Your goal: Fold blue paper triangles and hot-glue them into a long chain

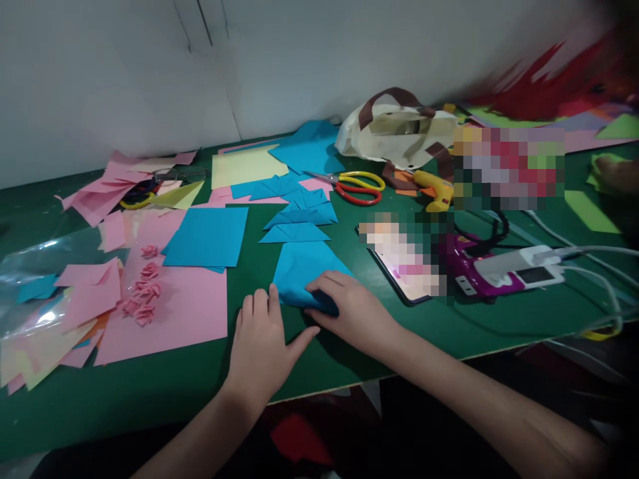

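A blue sheet of paper (302,263) lies on the green table in front of me, its near edge curling up in a fold. My right hand (349,306) pinches that lifted edge between thumb and fingers at the right corner. Beside the paper's left corner rests my left hand (262,332), fingers stretched out and thumb spread, an index fingertip touching the edge. Just beyond lie several folded blue paper pieces (297,233). To the left is a stack of blue square sheets (207,236) on a large pink sheet (194,313), near several small pink paper roses (146,291).
Scissors with red and yellow handles (357,186) lie behind the folded pieces. A phone (399,266), a yellow glue gun (434,189), a purple power strip (464,266) with cables and a cream bag (394,140) are to the right. Another person's hand (616,176) shows at far right.
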### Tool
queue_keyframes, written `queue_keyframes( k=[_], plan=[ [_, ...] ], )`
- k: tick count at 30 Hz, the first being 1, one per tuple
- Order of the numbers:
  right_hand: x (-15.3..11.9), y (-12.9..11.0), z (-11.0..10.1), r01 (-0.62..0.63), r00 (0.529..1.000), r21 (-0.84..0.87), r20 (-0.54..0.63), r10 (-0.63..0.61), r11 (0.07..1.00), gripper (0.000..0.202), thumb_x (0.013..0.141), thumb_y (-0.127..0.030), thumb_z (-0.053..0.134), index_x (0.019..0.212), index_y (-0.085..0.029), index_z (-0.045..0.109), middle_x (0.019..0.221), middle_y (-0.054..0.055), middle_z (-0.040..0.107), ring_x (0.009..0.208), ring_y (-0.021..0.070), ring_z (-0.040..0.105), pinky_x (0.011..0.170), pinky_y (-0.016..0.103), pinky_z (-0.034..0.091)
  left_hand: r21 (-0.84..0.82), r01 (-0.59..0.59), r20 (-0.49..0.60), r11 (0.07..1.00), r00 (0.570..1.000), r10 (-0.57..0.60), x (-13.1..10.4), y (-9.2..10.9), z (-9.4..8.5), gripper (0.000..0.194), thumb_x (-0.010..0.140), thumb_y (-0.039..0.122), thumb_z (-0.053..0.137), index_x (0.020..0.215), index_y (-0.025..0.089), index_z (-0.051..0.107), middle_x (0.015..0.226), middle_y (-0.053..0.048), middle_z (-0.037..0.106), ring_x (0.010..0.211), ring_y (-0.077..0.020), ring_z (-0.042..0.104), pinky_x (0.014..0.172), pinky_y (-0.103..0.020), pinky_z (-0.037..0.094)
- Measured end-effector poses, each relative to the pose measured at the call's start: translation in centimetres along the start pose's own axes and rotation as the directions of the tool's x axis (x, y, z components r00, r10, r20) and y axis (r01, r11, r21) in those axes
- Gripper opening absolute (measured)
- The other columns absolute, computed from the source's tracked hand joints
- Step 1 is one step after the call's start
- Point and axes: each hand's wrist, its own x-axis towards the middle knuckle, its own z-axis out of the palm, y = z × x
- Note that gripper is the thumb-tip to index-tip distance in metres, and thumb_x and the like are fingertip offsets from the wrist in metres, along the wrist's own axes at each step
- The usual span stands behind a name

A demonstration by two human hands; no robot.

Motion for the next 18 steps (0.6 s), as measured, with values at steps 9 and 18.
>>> queue_keyframes(
  k=[9, 18],
  plan=[
    [-0.9, 3.0, -1.6, 0.324, 0.944, -0.061, 0.086, -0.319, 0.944, 0.021, 0.079, -0.006, 0.047, 0.089, -0.018, 0.061, 0.100, 0.007, 0.065, 0.091, 0.0194, 0.059, 0.078, 0.035, 0.047, -0.121, -0.266, -0.081, 0.956, 0.963, 0.257, -0.9, -1.5, 1.0, 0.038, 0.091, 0.037, 0.040, 0.109, 0.008, 0.056, 0.121, -0.021, 0.057, 0.117, -0.0302, 0.049, 0.092, -0.046, 0.045],
    [-1.8, 3.0, -2.1, 0.174, 0.983, 0.062, 0.048, -0.177, 0.983, 0.016, 0.088, -0.027, 0.050, 0.083, -0.020, 0.063, 0.106, 0.009, 0.062, 0.095, 0.0177, 0.060, 0.081, 0.032, 0.050, -0.154, -0.487, -0.111, 0.860, 0.873, 0.475, -0.4, -2.6, 0.2, 0.026, 0.089, 0.018, 0.042, 0.102, 0.012, 0.064, 0.110, -0.013, 0.066, 0.110, -0.0254, 0.058, 0.093, -0.045, 0.048]
  ],
)
